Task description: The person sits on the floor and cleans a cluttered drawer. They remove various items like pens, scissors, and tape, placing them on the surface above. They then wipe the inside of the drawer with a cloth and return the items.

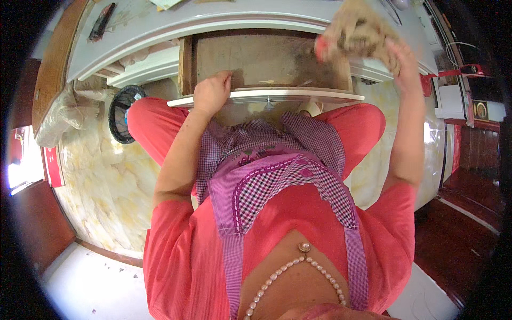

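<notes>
A wooden drawer (260, 60) with a white front stands pulled out before me, its inside marked with dirt and small scraps. My left hand (213, 91) rests over the drawer's front edge, fingers curled at the rim. Up at the right, above the drawer's right end, my right hand (402, 60) grips a crumpled tan cloth (360, 36), blurred. Something red (321, 49) shows at the cloth's left side; what it is cannot be told.
A dark object (102, 22) lies on the white tabletop (240, 14), above the drawer. A black mesh basket (120, 114) stands on the marbled floor by my left knee. Plastic sacking (60, 120) hangs at far left. An open compartment (148, 60) adjoins the drawer.
</notes>
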`<action>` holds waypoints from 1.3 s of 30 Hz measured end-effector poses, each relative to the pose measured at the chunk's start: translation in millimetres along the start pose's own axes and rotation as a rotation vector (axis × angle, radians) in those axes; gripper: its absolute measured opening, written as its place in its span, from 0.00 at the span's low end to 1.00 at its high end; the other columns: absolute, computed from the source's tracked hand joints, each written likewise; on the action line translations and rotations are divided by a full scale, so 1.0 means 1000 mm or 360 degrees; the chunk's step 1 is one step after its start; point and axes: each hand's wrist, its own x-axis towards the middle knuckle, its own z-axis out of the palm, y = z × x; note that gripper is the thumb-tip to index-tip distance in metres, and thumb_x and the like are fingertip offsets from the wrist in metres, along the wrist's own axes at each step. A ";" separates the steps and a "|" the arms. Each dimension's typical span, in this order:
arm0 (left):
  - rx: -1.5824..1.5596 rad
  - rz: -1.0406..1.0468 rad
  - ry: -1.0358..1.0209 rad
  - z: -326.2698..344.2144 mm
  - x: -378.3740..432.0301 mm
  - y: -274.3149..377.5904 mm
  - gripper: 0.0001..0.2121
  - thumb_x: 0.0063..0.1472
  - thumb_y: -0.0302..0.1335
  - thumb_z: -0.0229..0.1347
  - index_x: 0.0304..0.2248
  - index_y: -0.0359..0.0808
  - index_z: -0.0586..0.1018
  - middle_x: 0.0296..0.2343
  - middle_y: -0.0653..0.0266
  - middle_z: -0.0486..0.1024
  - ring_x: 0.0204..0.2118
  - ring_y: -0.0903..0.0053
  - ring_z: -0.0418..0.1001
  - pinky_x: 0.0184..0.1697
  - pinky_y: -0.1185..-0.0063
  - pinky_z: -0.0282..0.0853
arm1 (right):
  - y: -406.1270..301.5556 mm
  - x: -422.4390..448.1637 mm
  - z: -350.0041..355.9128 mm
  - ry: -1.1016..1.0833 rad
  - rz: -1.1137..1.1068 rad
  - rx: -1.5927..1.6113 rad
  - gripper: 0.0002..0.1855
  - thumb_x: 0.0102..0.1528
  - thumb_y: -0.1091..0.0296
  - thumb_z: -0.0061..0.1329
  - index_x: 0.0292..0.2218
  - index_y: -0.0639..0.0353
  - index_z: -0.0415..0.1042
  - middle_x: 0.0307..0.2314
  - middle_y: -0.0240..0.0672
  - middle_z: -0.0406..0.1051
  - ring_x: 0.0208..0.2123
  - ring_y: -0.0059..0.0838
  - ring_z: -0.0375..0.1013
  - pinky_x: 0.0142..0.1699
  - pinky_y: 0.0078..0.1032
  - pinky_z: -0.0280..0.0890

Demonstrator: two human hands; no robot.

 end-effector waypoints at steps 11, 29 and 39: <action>-0.0022 0.0031 -0.0053 -0.010 -0.008 0.006 0.09 0.57 0.31 0.48 0.33 0.37 0.76 0.27 0.55 0.76 0.29 0.59 0.74 0.32 0.67 0.71 | 0.088 0.003 0.100 -0.0572 0.0053 -0.2277 0.36 0.54 0.36 0.40 0.52 0.57 0.63 0.51 0.49 0.59 0.50 0.42 0.63 0.53 0.36 0.59; -0.0051 0.0162 -0.0044 -0.009 -0.009 0.007 0.05 0.52 0.28 0.51 0.29 0.36 0.72 0.22 0.55 0.73 0.26 0.60 0.73 0.29 0.67 0.69 | 0.244 0.130 0.228 0.0238 0.0143 -0.1969 0.36 0.58 0.40 0.25 0.60 0.53 0.49 0.60 0.41 0.44 0.61 0.41 0.44 0.62 0.43 0.43; -0.0079 0.0204 0.0014 -0.009 -0.009 0.008 0.08 0.51 0.27 0.52 0.32 0.38 0.74 0.23 0.56 0.74 0.27 0.61 0.74 0.29 0.68 0.70 | 0.184 0.056 0.234 -0.1526 -0.0054 -0.1248 0.26 0.55 0.72 0.39 0.55 0.45 0.60 0.52 0.45 0.59 0.52 0.42 0.61 0.56 0.35 0.55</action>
